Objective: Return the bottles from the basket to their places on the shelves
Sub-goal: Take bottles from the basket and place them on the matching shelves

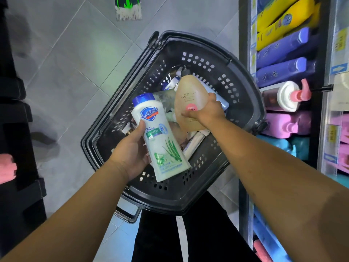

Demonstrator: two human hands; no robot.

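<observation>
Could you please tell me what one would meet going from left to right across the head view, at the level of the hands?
The left hand → white Safeguard bottle → tan bottle → right hand → white bottle with a pink pump.

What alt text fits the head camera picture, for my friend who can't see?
Seen from above, a left hand holds a white soap bottle and a right hand grips a tan bottle over a black basket beside stocked shelves.
</observation>
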